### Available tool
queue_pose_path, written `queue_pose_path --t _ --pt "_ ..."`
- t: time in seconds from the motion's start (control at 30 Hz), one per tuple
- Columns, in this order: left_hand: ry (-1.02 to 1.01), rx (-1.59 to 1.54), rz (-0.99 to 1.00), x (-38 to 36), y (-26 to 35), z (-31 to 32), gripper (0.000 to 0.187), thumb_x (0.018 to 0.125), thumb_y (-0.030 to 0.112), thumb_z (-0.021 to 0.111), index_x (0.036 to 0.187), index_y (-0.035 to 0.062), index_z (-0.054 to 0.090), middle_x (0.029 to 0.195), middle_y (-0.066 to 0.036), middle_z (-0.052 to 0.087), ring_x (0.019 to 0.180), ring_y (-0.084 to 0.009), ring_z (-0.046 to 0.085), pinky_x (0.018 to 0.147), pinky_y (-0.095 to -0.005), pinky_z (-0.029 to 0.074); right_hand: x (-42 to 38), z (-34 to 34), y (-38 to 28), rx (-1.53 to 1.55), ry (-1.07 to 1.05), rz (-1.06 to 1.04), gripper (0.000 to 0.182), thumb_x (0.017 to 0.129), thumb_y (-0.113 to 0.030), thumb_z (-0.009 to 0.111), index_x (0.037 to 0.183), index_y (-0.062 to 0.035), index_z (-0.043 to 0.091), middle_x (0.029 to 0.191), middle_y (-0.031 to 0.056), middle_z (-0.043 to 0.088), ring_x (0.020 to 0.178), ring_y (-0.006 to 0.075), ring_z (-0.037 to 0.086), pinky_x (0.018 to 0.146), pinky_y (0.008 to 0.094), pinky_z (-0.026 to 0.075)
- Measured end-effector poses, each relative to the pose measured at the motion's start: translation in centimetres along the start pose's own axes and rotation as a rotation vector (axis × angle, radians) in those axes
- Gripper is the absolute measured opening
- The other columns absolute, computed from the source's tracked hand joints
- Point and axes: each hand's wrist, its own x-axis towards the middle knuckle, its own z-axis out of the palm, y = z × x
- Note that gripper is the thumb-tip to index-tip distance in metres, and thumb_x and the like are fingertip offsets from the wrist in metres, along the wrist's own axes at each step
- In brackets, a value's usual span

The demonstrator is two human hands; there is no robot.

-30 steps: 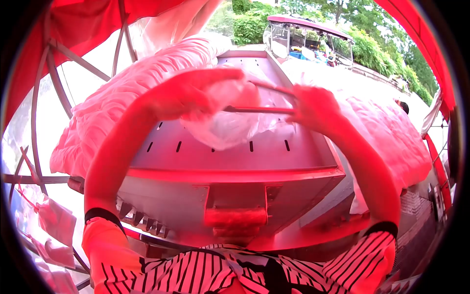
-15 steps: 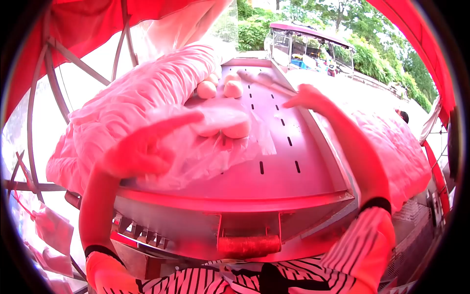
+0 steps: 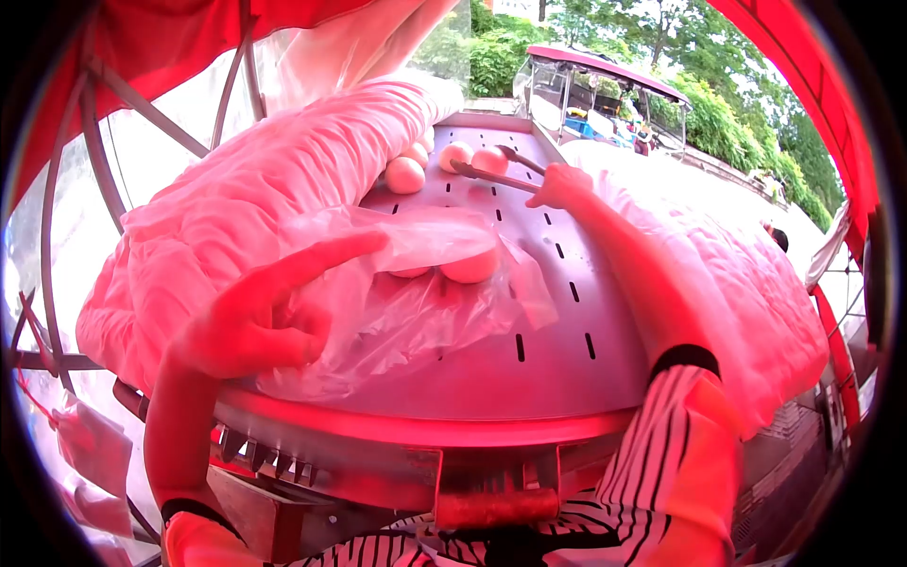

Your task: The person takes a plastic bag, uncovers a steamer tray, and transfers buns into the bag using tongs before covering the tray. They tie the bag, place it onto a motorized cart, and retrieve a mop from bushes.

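Observation:
My left hand (image 3: 260,317) grips the edge of a clear plastic bag (image 3: 406,302) lying on the perforated metal tray (image 3: 557,359), with the forefinger stretched toward the bag's mouth. Two round buns (image 3: 453,267) lie inside the bag. My right hand (image 3: 559,186) reaches to the far end of the tray and holds metal tongs (image 3: 491,173). The tongs' tips are at loose buns (image 3: 458,156) near the tray's back edge. Another bun (image 3: 404,175) lies to their left.
Quilted plastic-covered padding lies on the left (image 3: 246,208) and right (image 3: 756,274) of the tray. A red canopy (image 3: 161,38) and metal frame bars (image 3: 57,246) surround the stall. A small vehicle (image 3: 605,90) and trees stand behind.
The bag came down from mid-air onto the tray with buns in it. My right hand moved off the bag and carried the tongs out to the far buns.

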Motion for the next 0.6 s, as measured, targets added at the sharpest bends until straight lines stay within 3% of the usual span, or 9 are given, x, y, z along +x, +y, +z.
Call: queue_pose_path --t 0.13,0.17,0.23,0.33,0.4,0.5,0.57,0.6 --pt "0.035 -0.031 -0.022 -0.1 0.3 0.3 0.082 0.064 -0.009 0.049 0.140 0.0033 0.024 0.062 0.004 0.044 0.051 -0.0028 0.039 0.046 -0.0172 0.028 4.2 3.6 -2.0 -0.075 0.085 0.018 0.052 0.060 -0.046 0.077 0.094 -0.0080 0.067 0.089 0.0085 0.067 0.085 0.0249 0.065 0.072 0.0358 0.052" --pt "0.056 -0.022 -0.044 -0.2 0.5 0.3 0.082 0.064 -0.009 0.049 0.140 0.0035 0.024 0.062 0.003 0.044 0.051 -0.0031 0.039 0.046 -0.0173 0.028 5.4 4.3 -1.8 -0.115 0.004 -0.008 0.050 0.062 -0.041 0.077 0.099 -0.0095 0.065 0.091 0.0093 0.067 0.087 0.0246 0.065 0.073 0.0366 0.052" --pt "0.095 -0.007 -0.095 -0.5 0.8 0.3 0.081 0.064 -0.008 0.049 0.140 0.0040 0.024 0.064 0.003 0.045 0.052 -0.0036 0.040 0.046 -0.0174 0.029 7.4 5.2 0.0 -0.177 0.059 -0.065 0.044 0.065 -0.036 0.076 0.098 -0.0097 0.065 0.092 0.0101 0.067 0.088 0.0249 0.065 0.073 0.0375 0.052" --pt "0.111 0.060 -0.085 0.0 1.1 0.1 0.078 0.066 -0.005 0.048 0.140 0.0078 0.025 0.063 0.002 0.049 0.051 -0.0044 0.046 0.045 -0.0172 0.035 6.5 3.3 1.4 -0.263 0.204 -0.133 0.032 0.071 -0.027 0.071 0.096 -0.0093 0.065 0.091 0.0122 0.066 0.087 0.0261 0.065 0.074 0.0380 0.052" --pt "0.179 0.022 -0.018 0.9 0.7 -0.1 0.077 0.067 -0.005 0.050 0.140 0.0055 0.026 0.066 0.001 0.049 0.055 -0.0041 0.044 0.046 -0.0179 0.035 5.8 1.2 3.8 -0.204 0.175 -0.139 0.033 0.069 -0.030 0.072 0.092 -0.0088 0.062 0.085 0.0115 0.066 0.085 0.0279 0.064 0.072 0.0400 0.050" --pt "0.300 0.066 0.103 2.5 1.0 0.0 0.073 0.069 -0.003 0.053 0.138 0.0036 0.029 0.069 0.000 0.051 0.057 -0.0044 0.045 0.047 -0.0183 0.035 0.6 -3.1 7.3 -0.083 0.356 -0.237 0.039 0.066 -0.034 0.073 0.091 -0.0079 0.059 0.080 0.0141 0.063 0.078 0.0314 0.062 0.067 0.0430 0.047" --pt "0.303 0.057 0.174 3.5 1.1 -0.8 0.070 0.071 -0.002 0.053 0.137 0.0029 0.032 0.071 -0.002 0.053 0.059 -0.0052 0.047 0.048 -0.0182 0.037 -4.8 -5.7 9.4 0.147 0.424 -0.244 0.038 0.063 -0.033 0.076 0.084 -0.0059 0.058 0.069 0.0137 0.059 0.063 0.0281 0.057 0.060 0.0393 0.043" --pt "0.263 0.019 0.205 4.2 1.0 -1.8 0.068 0.071 -0.001 0.053 0.136 0.0024 0.033 0.073 -0.002 0.053 0.060 -0.0058 0.048 0.049 -0.0182 0.038 -7.7 -7.1 10.1 0.146 0.372 -0.231 0.036 0.064 -0.029 0.077 0.079 -0.0042 0.055 0.061 0.0071 0.050 0.056 0.0192 0.047 0.055 0.0346 0.038"
